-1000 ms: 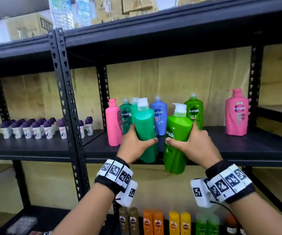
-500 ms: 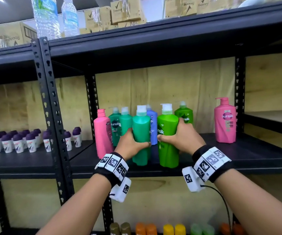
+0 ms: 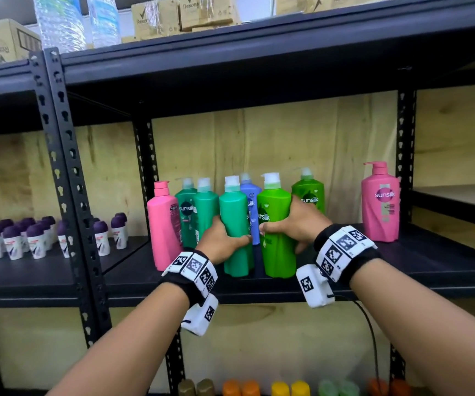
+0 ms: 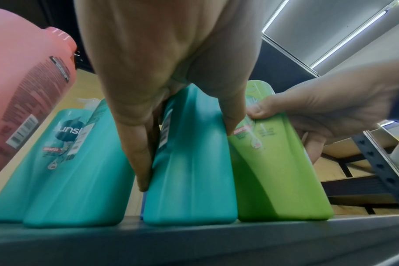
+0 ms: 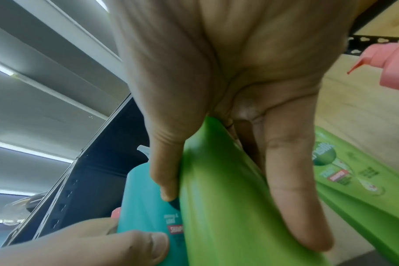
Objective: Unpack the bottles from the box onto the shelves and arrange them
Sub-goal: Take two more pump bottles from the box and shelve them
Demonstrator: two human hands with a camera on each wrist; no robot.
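Observation:
On the black middle shelf (image 3: 430, 270) stand two bottles at the front. My left hand (image 3: 225, 238) grips the teal bottle (image 3: 235, 224) (image 4: 191, 171), thumb on its front and fingers behind. My right hand (image 3: 296, 227) grips the bright green Sunsilk bottle (image 3: 276, 232) (image 5: 223, 207) beside it. Both bottles rest upright on the shelf, nearly touching. Behind them stand a blue bottle (image 3: 252, 198), two dark teal bottles (image 3: 186, 215) and another green one (image 3: 310, 192). A pink bottle (image 3: 163, 224) stands at the left end.
A pink pump bottle (image 3: 380, 201) stands alone at the right. Purple-capped roll-ons (image 3: 13, 238) fill the left bay. Black uprights (image 3: 67, 172) divide the bays. Cardboard boxes (image 3: 156, 17) and water bottles (image 3: 59, 21) sit on top. Coloured caps (image 3: 287, 388) show on the shelf below.
Both hands carried the teal and green bottles forward and down from in front of the shelf edge; the bottles now stand on the shelf, closer together.

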